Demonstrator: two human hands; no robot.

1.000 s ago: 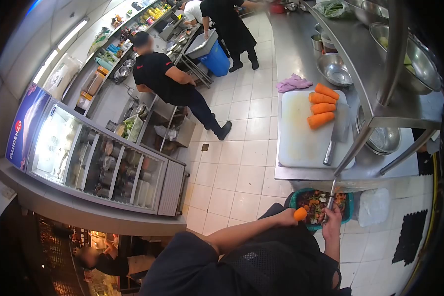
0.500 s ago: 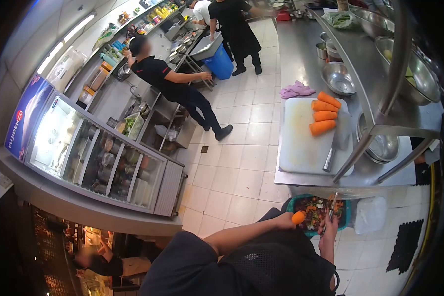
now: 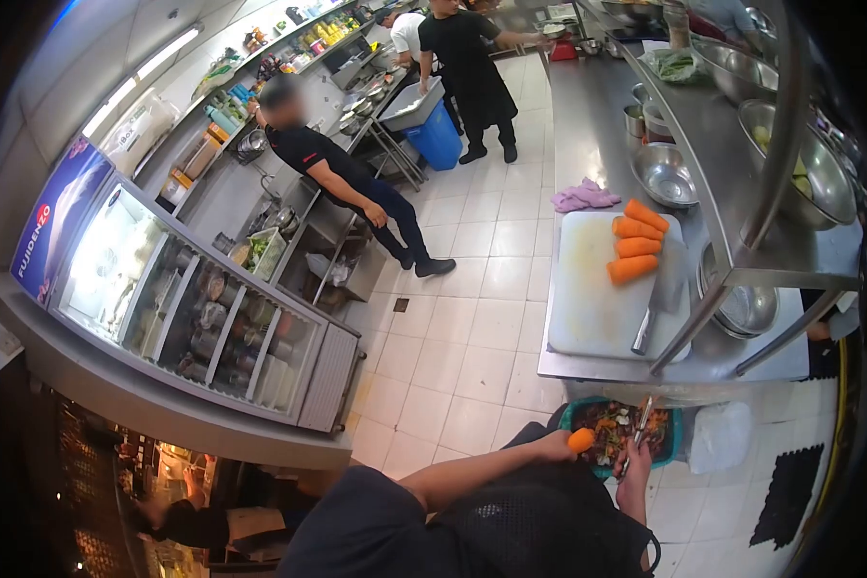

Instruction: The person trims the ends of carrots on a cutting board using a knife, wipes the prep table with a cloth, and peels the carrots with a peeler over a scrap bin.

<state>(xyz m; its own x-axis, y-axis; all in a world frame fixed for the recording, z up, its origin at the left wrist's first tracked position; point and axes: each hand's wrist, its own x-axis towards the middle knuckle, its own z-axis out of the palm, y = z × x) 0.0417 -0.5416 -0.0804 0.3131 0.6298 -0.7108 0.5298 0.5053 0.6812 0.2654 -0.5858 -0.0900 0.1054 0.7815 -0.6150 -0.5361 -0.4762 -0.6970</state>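
Note:
My left hand [image 3: 555, 446] is closed around an orange carrot [image 3: 581, 440], whose rounded end sticks out past my fingers. In my right hand [image 3: 634, 466] is a slim metal peeler [image 3: 643, 420], its fine detail too small to make out, pointing away from me. Both hands are over a green bin [image 3: 676, 441] filled with dark and orange scraps. On the counter beyond, several peeled carrots [image 3: 634, 248] lie on a white cutting board [image 3: 580, 313]. Beside them rests a broad-bladed knife [image 3: 659, 303].
A purple cloth [image 3: 586, 196] and metal bowls [image 3: 665, 175] sit on the steel counter. The shelf's metal legs [image 3: 703, 313] rise at its near edge. A white plastic container [image 3: 721, 436] is right of the bin. Other people [image 3: 332, 164] stand across the aisle; a glass-front fridge [image 3: 183, 299] is at left.
My view has tilted slightly upward, so the counter and bin appear lower. Both hands keep their holds, with the peeler still over the bin. The nearest co-worker's arm has dropped lower.

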